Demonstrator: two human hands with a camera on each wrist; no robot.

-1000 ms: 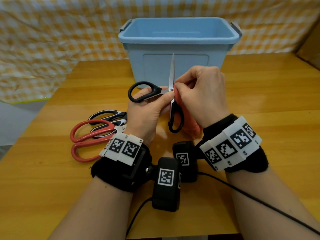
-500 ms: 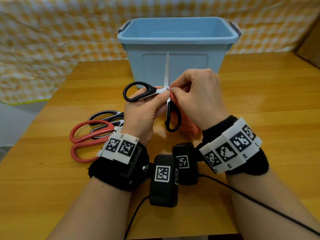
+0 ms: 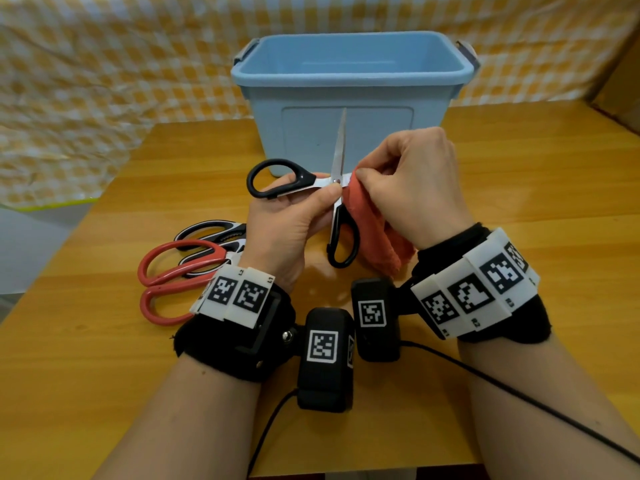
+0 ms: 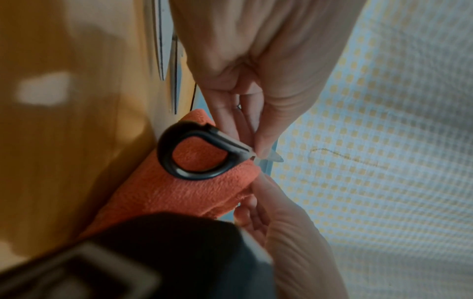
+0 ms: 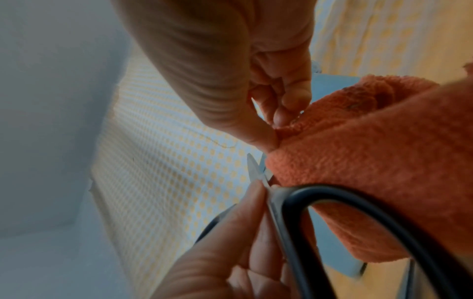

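First, steady the scissors (image 3: 337, 164), held open above the surface (image 3: 519, 202) in front of the bin (image 3: 381, 133). The left hand (image 3: 287, 223) pinches them at the pivot, thumb on top; one black loop points to 9 o'clock, the other to 6 o'clock, one blade to 12 o'clock. Keep this pinch firm and off the edge. The cloth (image 3: 374, 233), at 3 o'clock from the pivot, appears to cover the second blade. The right hand (image 3: 415, 188) pinches the cloth there, fingers curled, wrist raised. Wipe from pivot toward tip, never against the edge. Both wrists sit close together.
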